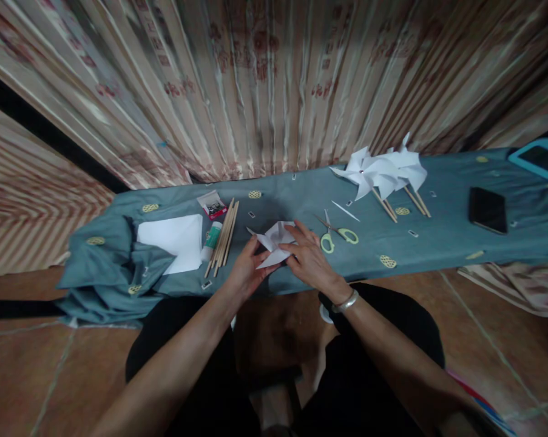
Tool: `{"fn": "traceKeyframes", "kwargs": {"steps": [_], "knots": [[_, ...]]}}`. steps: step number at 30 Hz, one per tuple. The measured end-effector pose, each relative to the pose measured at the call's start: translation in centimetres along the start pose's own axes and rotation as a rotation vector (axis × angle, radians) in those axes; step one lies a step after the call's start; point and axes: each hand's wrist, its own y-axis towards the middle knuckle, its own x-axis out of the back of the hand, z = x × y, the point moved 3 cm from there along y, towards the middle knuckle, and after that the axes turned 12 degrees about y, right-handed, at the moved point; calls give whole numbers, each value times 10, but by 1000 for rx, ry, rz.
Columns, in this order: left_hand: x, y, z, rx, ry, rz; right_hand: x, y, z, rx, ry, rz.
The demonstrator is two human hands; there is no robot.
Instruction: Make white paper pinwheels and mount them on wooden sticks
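Observation:
A white paper pinwheel (274, 240), partly folded, is between my two hands over the cloth-covered table. My left hand (246, 267) grips its left lower side from beneath. My right hand (307, 255) presses fingers on its right side, over the folds. Just right of that hand lie scissors (331, 232) with yellow-green handles, blades apart. To the left is a bundle of wooden sticks (226, 237), with a glue stick (211, 241) beside it. A small red and white box (212, 205) of dark pins or tacks sits open behind them.
A stack of white paper (178, 240) lies at the left on the bunched green cloth (101, 261). Several finished pinwheels (383, 173) on sticks rest at the back right. A thin white strip (345, 210), a dark phone (487, 209) and a blue-framed device (540, 159) lie rightward. A curtain (264, 91) hangs behind.

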Motion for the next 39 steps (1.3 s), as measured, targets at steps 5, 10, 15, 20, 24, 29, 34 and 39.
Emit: {"fn": "traceKeyframes", "kwargs": {"steps": [5, 10, 15, 20, 24, 29, 34, 39], "knots": [[-2, 6, -1, -40, -64, -38, 1, -5, 9, 48, -57, -73], [-4, 5, -6, -172, -17, -13, 4, -14, 18, 141, -92, -118], [-3, 2, -11, -258, 94, 14, 3, -18, 24, 180, -100, -99], [2, 4, -11, -290, 114, -27, 2, -19, 29, 186, -68, -112], [5, 5, -11, -304, 95, -20, 2, -18, 31, 174, 2, -133], [6, 5, -12, -316, 103, -24, 7, -17, 31, 203, 73, -148], [6, 4, -12, -326, 136, -33, 10, -18, 32, 207, 100, -164], [6, 6, -11, -349, 184, -56, 12, -18, 33, 190, 97, -174]]}}
